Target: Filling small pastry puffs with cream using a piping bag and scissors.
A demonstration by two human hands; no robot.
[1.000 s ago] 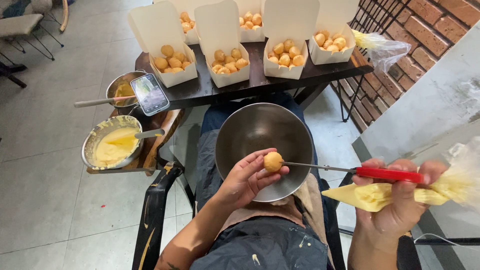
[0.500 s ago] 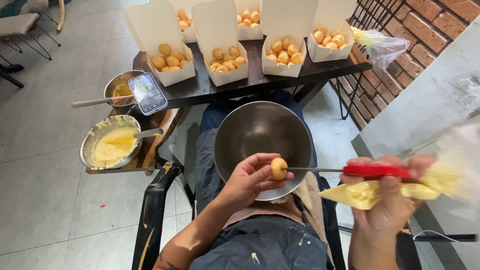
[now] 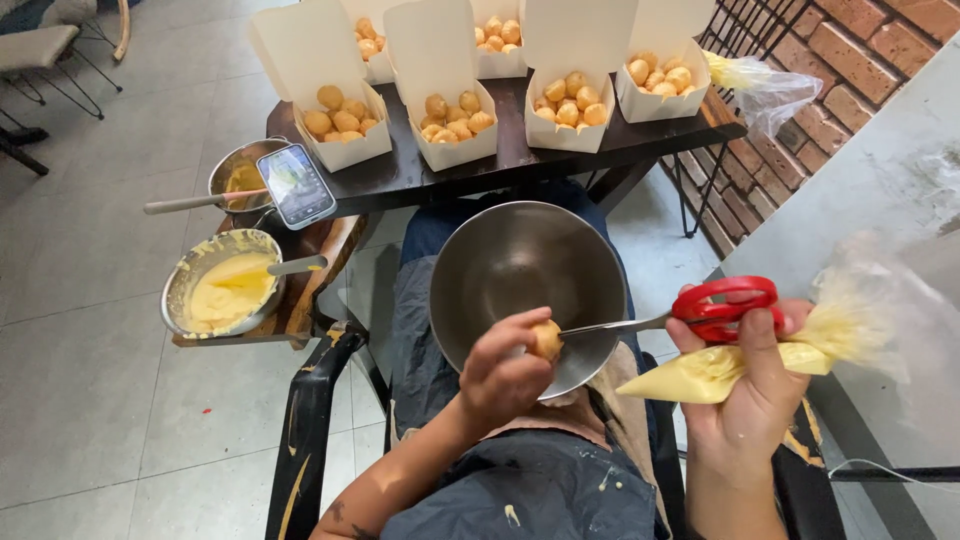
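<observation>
Gripping tightly, a small puff (image 3: 546, 340) was held in the left hand (image 3: 505, 372). Red scissors (image 3: 690, 312) and a cream bag (image 3: 720, 368) were gripped by the right hand (image 3: 748, 395). The poke was best kept slow and straight.

Makeshift food-prep spot, likely a small pastry stall or café yard. I sit on a chair with a steel bowl (image 3: 525, 280) in my lap. Dark table (image 3: 500, 165) ahead, lined with white takeaway boxes (image 3: 345, 140) of pastry balls. Tiled floor (image 3: 90, 380), brick wall (image 3: 850, 50), bowls of custard (image 3: 222, 285) on a side stool.
</observation>
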